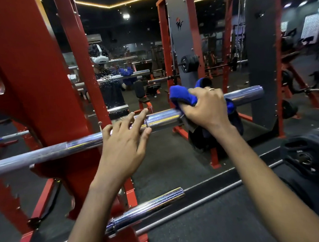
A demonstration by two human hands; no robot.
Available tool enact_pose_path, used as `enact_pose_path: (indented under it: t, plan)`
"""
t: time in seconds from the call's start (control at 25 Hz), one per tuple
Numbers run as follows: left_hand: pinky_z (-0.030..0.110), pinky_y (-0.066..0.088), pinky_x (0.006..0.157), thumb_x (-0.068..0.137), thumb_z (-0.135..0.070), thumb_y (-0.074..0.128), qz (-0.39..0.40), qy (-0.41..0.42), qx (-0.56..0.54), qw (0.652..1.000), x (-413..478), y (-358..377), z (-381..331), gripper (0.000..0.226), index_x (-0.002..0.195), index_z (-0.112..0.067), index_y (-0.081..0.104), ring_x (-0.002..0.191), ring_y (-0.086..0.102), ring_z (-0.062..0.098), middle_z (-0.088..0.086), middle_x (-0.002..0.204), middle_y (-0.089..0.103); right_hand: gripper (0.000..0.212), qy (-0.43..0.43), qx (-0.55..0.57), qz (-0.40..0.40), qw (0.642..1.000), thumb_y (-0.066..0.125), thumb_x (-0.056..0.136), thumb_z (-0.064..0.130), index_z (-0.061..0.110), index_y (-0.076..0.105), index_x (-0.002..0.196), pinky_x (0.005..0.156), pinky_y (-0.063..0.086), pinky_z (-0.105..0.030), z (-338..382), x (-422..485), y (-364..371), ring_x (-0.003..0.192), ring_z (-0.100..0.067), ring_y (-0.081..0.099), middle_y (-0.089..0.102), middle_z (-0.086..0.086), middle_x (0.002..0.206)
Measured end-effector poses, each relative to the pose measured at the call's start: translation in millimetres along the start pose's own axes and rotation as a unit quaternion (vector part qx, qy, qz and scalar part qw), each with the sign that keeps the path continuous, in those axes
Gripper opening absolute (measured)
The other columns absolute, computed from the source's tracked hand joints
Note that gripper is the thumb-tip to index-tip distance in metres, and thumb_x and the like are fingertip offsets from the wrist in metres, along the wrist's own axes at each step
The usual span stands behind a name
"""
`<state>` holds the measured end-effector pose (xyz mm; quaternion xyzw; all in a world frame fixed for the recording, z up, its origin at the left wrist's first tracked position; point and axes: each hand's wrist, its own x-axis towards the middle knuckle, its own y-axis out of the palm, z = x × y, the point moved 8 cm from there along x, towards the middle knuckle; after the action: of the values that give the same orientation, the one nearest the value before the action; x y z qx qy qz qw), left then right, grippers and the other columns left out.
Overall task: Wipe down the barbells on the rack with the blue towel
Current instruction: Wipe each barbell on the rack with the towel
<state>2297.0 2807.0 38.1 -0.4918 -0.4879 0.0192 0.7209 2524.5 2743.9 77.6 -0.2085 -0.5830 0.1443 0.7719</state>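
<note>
A chrome barbell [162, 118] lies across the red rack [37, 104] at chest height, its thick sleeve running out to the right. My right hand [205, 107] presses the blue towel [183, 97] around that sleeve, with part of the cloth hanging below the bar. My left hand [123, 141] rests on the bar just left of the sleeve's collar, fingers spread and holding nothing. A second chrome barbell [148, 206] sits lower on the rack, near my forearms.
A mirror wall [144, 45] stands right behind the rack and shows a person's reflection. Black weight plates [312, 157] lie at the lower right. More red gym machines [184, 41] and plates [188, 63] stand beyond the bar.
</note>
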Motion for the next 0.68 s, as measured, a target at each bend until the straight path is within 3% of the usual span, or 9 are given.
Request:
enact_pose_path:
  t: [0.12, 0.2, 0.32, 0.44, 0.52, 0.56, 0.68]
  plan:
    - [0.042, 0.032, 0.099, 0.101, -0.054, 0.03, -0.022, 0.019, 0.037, 0.999, -1, -1, 2, 0.053, 0.15, -0.036, 0.039, 0.119, 0.056, 0.027, 0.001, 0.145, 0.054, 0.046, 0.174, -0.026, -0.043, 0.984, 0.046, 0.083, 0.061, 0.017, 0.061, 0.075, 0.088, 0.039, -0.045, -54, 2, -8, 0.093, -0.04, 0.062, 0.069, -0.015, 0.081]
    - [0.042, 0.034, 0.095, 0.101, -0.056, 0.03, -0.008, 0.023, 0.033, 0.999, 2, 0, 3, 0.052, 0.148, -0.036, 0.039, 0.114, 0.057, 0.028, 0.0, 0.143, 0.056, 0.044, 0.242, -0.018, -0.089, 0.966, 0.051, 0.086, 0.057, 0.017, 0.068, 0.087, 0.097, 0.037, -0.048, -55, -7, -6, 0.104, -0.039, 0.059, 0.071, -0.014, 0.095]
    - [0.039, 0.033, 0.091, 0.102, -0.058, 0.031, -0.026, 0.033, 0.046, 0.998, 1, -1, 1, 0.051, 0.147, -0.036, 0.04, 0.107, 0.056, 0.025, -0.002, 0.139, 0.057, 0.04, 0.25, 0.052, -0.173, 0.951, 0.058, 0.084, 0.049, 0.017, 0.069, 0.107, 0.097, 0.038, -0.047, -41, -36, -3, 0.111, -0.037, 0.057, 0.068, -0.004, 0.117]
    - [0.04, 0.032, 0.093, 0.101, -0.059, 0.031, -0.039, 0.009, 0.035, 0.999, 0, 1, 3, 0.052, 0.147, -0.038, 0.041, 0.105, 0.055, 0.024, -0.003, 0.142, 0.057, 0.065, 0.251, 0.177, -0.235, 0.922, 0.061, 0.089, 0.04, 0.009, 0.05, 0.145, 0.11, 0.035, -0.035, -37, -68, 10, 0.136, -0.03, 0.047, 0.047, -0.009, 0.152]
    - [0.041, 0.032, 0.095, 0.101, -0.06, 0.03, -0.04, -0.004, 0.028, 0.999, 1, 2, 2, 0.052, 0.147, -0.039, 0.041, 0.106, 0.055, 0.024, -0.005, 0.144, 0.055, 0.077, 0.329, 0.304, -0.259, 0.856, 0.062, 0.095, 0.038, 0.002, 0.032, 0.156, 0.12, 0.025, -0.023, -46, -81, 28, 0.149, -0.028, 0.033, 0.029, -0.016, 0.162]
    - [0.041, 0.032, 0.096, 0.101, -0.06, 0.03, -0.04, -0.008, 0.023, 0.999, 1, 2, 1, 0.051, 0.147, -0.04, 0.041, 0.106, 0.054, 0.024, -0.006, 0.144, 0.055, 0.08, 0.396, 0.371, -0.257, 0.8, 0.061, 0.095, 0.047, 0.004, 0.033, 0.156, 0.122, 0.024, -0.024, -50, -85, 41, 0.149, -0.028, 0.033, 0.031, -0.016, 0.162]
    - [0.041, 0.031, 0.097, 0.101, -0.06, 0.03, -0.041, -0.013, 0.018, 0.999, 1, 3, 2, 0.051, 0.146, -0.04, 0.041, 0.106, 0.054, 0.023, -0.007, 0.142, 0.056, 0.061, 0.558, 0.538, -0.217, 0.593, 0.053, 0.093, 0.067, 0.015, 0.06, 0.124, 0.112, 0.045, -0.043, -32, -101, 78, 0.122, -0.026, 0.061, 0.063, -0.006, 0.132]
